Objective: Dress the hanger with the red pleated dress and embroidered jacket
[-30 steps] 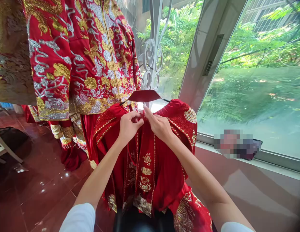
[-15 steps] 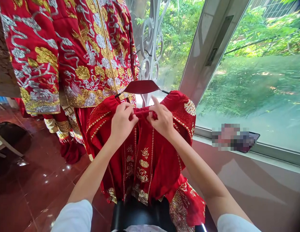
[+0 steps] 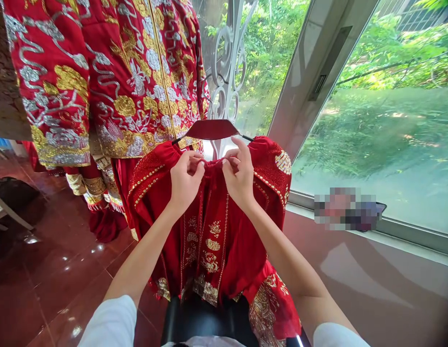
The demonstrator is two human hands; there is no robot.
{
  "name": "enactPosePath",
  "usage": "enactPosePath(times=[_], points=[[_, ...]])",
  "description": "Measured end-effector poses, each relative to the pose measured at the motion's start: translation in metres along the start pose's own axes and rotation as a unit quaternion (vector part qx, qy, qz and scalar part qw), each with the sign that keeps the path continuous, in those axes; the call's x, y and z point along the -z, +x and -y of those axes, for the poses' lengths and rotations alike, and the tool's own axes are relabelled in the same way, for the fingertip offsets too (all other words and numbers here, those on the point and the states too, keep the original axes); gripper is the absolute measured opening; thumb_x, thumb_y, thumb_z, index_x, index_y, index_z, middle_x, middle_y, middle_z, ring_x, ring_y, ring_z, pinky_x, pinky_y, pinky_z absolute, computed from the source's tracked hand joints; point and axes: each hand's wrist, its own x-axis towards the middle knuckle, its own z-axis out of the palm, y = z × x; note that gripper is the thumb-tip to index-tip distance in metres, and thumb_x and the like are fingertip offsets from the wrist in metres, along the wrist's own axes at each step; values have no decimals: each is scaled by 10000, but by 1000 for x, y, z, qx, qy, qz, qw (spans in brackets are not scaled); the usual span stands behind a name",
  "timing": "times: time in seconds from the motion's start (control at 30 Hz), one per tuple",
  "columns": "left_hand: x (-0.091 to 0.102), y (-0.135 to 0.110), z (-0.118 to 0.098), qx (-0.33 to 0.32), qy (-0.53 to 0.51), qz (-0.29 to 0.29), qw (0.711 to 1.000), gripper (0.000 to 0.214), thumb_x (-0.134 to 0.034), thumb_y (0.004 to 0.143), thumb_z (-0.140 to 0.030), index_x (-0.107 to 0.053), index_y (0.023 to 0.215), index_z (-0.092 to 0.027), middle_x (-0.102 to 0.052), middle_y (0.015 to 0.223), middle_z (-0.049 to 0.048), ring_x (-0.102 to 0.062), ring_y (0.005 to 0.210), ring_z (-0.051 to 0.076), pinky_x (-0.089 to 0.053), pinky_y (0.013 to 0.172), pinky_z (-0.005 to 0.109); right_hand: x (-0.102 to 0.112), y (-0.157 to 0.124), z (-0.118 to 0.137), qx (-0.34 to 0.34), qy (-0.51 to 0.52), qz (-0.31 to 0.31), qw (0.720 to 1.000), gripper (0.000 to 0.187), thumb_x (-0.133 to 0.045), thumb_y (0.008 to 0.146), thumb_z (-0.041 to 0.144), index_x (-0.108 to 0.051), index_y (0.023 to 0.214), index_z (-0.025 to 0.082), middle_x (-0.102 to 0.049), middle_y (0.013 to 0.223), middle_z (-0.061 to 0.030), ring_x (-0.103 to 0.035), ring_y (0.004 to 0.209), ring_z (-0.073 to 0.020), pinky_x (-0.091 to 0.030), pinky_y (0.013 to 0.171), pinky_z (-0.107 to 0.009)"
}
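A red skirt (image 3: 242,241) with gold beading and embroidery hangs in front of me from a dark red hanger (image 3: 211,129). My left hand (image 3: 187,178) pinches its gathered waistband between thumb and fingers, left of the middle. On the other side of the middle, my right hand (image 3: 240,173) pinches the same waistband, its index finger raised. A short stretch of gathered cloth runs between the two hands. The skirt's lower end rests by a black seat (image 3: 205,320), with an embroidered part draped at the right.
A red jacket (image 3: 133,91) with gold and silver embroidery hangs at the upper left. Behind stand a white scrolled metal frame (image 3: 224,62) and a window (image 3: 372,130). A blurred phone-like object (image 3: 370,216) lies on the sill. A pale chair leg (image 3: 14,212) shows at left.
Both hands have turned slightly, with thumbs now pointing up at the waistband's edge. The right hand's fingers have curled in closer, and the cloth between the hands looks more bunched.
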Motion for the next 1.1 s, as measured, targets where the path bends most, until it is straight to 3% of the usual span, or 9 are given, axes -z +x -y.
enactPosePath(times=[0.1,0.27,0.47,0.6,0.7,0.9,1.1], points=[[6,0,4,26,-34,29,999,105,-543,828,-179,-547,930,-203,-613,802,6,-570,590,92,-479,494,198,11,5,-1,-36,55,37,997,492,-405,889,141,-362,1355,295,-529,899,-27,-487,706,-136,-468,673,-288],[14,1,8,18,-38,57,997,117,-555,815,-163,-544,926,-199,-614,810,17,-568,605,98,-508,542,220,37,14,-6,-101,101,177,974,377,-488,831,156,-520,1201,226,-501,825,-3,-450,657,-101,-417,588,-246],[11,3,5,54,-70,57,994,169,-621,753,-193,-554,908,-207,-597,754,2,-545,600,103,-457,524,225,34,15,-2,-105,119,126,979,263,-505,874,272,-560,1128,236,-495,879,-17,-497,687,-98,-441,610,-252],[18,8,8,54,-32,70,996,61,-598,785,-220,-538,792,-211,-477,548,-44,-438,476,88,-344,454,225,40,18,-4,-118,126,154,973,228,-569,854,320,-601,1060,226,-501,811,-7,-405,564,-70,-379,495,-240],[26,10,9,28,23,96,995,137,-634,772,-224,-511,715,-206,-390,462,-70,-344,422,74,-285,445,236,49,22,-4,-122,124,184,968,197,-657,780,282,-638,957,197,-514,754,1,-413,564,-68,-362,477,-233],[29,11,6,44,-9,120,992,122,-634,770,-242,-518,777,-206,-505,508,-58,-389,411,74,-306,433,237,57,21,-7,-119,161,123,972,214,-701,720,253,-641,921,211,-485,738,19,-452,585,-82,-400,499,-244],[28,10,4,47,-3,136,990,148,-661,759,-263,-526,765,-202,-515,518,-53,-394,416,70,-310,431,231,60,24,-1,-85,83,132,984,183,-715,683,175,-666,858,199,-481,720,16,-455,668,-109,-381,536,-246]])
